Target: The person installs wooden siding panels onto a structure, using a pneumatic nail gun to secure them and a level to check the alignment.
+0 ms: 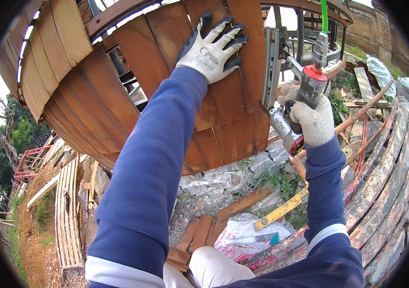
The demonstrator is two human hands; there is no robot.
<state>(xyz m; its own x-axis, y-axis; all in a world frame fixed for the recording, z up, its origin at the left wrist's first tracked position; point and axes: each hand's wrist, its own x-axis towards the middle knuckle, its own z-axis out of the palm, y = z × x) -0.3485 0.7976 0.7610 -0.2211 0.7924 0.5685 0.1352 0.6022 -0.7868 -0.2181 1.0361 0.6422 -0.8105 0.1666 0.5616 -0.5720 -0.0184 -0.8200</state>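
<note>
My left hand [209,55], in a white glove with dark fingertips, lies with spread fingers on the brown wooden boards [166,38] that clad a curved structure. In a pale knitted glove, my right hand [317,122] wraps round the grip of a red and grey pneumatic nail gun [311,89]. A green air hose [324,17] runs up from the tool's fitting. The nail gun is just right of the boards' edge, beside an upright metal post [272,57]; whether its nose touches anything is unclear. A gap between boards shows left of my left forearm.
Below lie wood offcuts [243,203], a white sack [231,230], a handsaw [252,239] with a teal end, and a yellow bar [281,210]. Weathered planks [382,192] curve along the right, near rusty poles [365,108]. Stone rubble [214,180] lies beneath the structure.
</note>
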